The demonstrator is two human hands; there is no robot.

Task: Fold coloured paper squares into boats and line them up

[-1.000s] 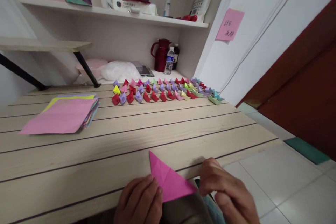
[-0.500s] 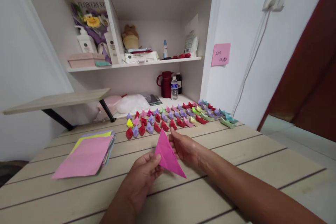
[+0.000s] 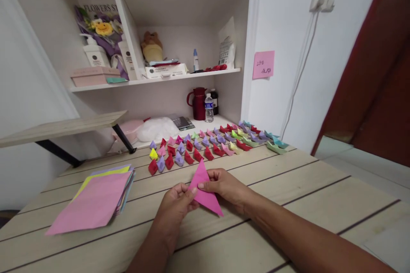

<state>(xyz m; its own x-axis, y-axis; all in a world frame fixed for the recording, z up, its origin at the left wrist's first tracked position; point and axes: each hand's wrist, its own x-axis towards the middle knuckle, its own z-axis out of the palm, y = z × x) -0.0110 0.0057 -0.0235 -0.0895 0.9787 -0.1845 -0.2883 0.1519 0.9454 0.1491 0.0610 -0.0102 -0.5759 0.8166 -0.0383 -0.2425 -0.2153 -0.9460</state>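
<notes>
A magenta paper folded into a triangle (image 3: 203, 190) is held just above the wooden table (image 3: 288, 187) between both hands. My left hand (image 3: 174, 207) pinches its left edge. My right hand (image 3: 226, 185) grips it from the right, with the thumb on top near the middle. Behind them lie rows of several small folded paper boats (image 3: 211, 147) in red, purple, pink, yellow and green.
A stack of coloured paper sheets (image 3: 96, 198), pink on top, lies at the left. A raised wooden board (image 3: 64, 126) juts out at the back left. Shelves hold a red jug (image 3: 198, 103), a water bottle (image 3: 209, 108) and boxes. A pink note (image 3: 263, 65) sticks to the wall.
The view has lifted from the table edge to the shelves. Both hands carried the magenta triangle out over the table, and my right hand now pinches it nearer the middle.
</notes>
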